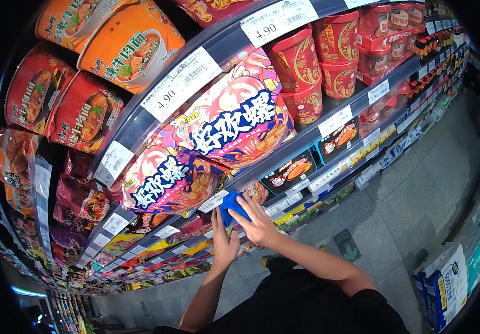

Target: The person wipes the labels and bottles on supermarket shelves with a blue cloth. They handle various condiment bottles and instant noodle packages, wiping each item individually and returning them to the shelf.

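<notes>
A blue cloth (233, 208) is bunched against a price-label strip (213, 202) along a shelf edge. My right hand (256, 221) presses on the cloth from the right, its fingers spread over it. My left hand (224, 240) touches the cloth's left side with its fingers pointing up to the shelf edge; whether it grips the cloth cannot be told. Just above and left of the hands, large pink and purple noodle bags (240, 121) bulge over the shelf fronts. Black noodle boxes (292, 171) stand right of the cloth.
Orange noodle tubs (133, 48) and red noodle tubs (85, 112) fill the upper left shelves. Stacked red cups (296, 62) stand at the upper right. Lower shelves with packets curve below the hands. A grey tiled floor (394, 208) and stacked blue-and-white packs (448, 288) lie to the right.
</notes>
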`<state>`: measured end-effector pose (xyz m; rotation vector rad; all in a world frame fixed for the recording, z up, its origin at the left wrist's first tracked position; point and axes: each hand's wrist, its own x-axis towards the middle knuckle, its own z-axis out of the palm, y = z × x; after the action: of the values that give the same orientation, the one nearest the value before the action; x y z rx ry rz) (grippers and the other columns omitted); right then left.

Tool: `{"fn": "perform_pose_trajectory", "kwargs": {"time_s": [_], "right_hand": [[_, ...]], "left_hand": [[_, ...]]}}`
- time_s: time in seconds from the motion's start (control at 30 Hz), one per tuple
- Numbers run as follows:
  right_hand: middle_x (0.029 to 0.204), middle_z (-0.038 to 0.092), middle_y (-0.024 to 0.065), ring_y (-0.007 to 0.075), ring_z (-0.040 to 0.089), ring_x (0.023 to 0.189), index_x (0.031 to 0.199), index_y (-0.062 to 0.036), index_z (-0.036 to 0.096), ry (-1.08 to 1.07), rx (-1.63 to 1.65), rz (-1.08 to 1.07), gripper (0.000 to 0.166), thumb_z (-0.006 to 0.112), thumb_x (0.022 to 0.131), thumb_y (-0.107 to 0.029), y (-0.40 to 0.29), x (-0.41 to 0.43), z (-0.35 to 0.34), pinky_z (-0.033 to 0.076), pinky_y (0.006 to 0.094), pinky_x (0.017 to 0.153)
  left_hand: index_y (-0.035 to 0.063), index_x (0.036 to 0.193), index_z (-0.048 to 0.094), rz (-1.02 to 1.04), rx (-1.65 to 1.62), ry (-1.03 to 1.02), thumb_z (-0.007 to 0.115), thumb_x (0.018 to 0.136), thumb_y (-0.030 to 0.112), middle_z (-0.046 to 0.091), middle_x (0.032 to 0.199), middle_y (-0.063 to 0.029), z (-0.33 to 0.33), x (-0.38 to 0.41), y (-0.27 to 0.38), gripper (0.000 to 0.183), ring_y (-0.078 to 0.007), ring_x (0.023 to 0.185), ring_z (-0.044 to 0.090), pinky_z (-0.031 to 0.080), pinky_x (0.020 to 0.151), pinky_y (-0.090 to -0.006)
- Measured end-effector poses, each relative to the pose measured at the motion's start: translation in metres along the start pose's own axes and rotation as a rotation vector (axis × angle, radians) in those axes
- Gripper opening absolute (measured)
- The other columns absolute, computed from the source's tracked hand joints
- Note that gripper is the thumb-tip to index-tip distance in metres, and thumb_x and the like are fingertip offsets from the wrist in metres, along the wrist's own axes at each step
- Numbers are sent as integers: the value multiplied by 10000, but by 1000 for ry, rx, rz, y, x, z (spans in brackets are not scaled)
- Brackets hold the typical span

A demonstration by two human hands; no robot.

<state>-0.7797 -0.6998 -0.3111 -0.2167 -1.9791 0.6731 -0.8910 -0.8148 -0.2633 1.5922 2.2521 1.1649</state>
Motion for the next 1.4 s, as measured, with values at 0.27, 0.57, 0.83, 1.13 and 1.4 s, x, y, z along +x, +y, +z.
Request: {"fn": "perform_pose_trajectory", "kwargs": {"time_s": [0.27, 0.57, 0.83, 1.13, 1.4], "right_hand": [[1580, 360, 121, 320, 334, 1467, 1394, -133, 541, -339, -228, -168, 555, 611, 843, -122, 47, -43, 34, 331, 562, 1148], [1480, 445, 178, 359, 485, 1341, 1332, -136, 596, -140, -88, -44, 512, 608, 822, -89, 17, -25, -18, 424, 469, 1095], [1533, 379, 206, 435, 378, 1410, 1402, -171, 548, -84, -143, 18, 560, 599, 854, -74, 36, -21, 4, 360, 532, 1142], [1556, 335, 207, 402, 364, 1427, 1493, -88, 392, -206, -164, 202, 785, 613, 748, 21, 55, -91, -21, 358, 479, 1142], [1541, 341, 224, 422, 327, 1441, 1454, -64, 440, 8, -199, 231, 665, 596, 808, -32, 74, -62, -68, 324, 519, 1163]], "left_hand": [[-76, 1530, 210, 74, 193, -49, 529, 801, -21, 259, 1524, -378, -6, 3, -4, 798, -531, 1369, 348, 323, 1106, -511], [-72, 1545, 142, -77, 199, -147, 607, 821, 75, 206, 1550, -385, -9, 3, 7, 874, -518, 1419, 290, 267, 1146, -518], [-80, 1550, 104, -22, 98, -149, 640, 858, 205, 144, 1576, -381, -2, 6, 3, 920, -494, 1470, 215, 268, 1163, -486], [-21, 1564, 149, -152, 488, -194, 670, 820, 203, 395, 1451, -351, 24, 6, 52, 935, -490, 1393, 361, 393, 1070, -483], [-41, 1434, 415, 431, 452, -282, 673, 802, 156, 443, 1436, -263, 76, 55, 103, 711, -428, 1315, 432, 352, 1085, -501]]}}
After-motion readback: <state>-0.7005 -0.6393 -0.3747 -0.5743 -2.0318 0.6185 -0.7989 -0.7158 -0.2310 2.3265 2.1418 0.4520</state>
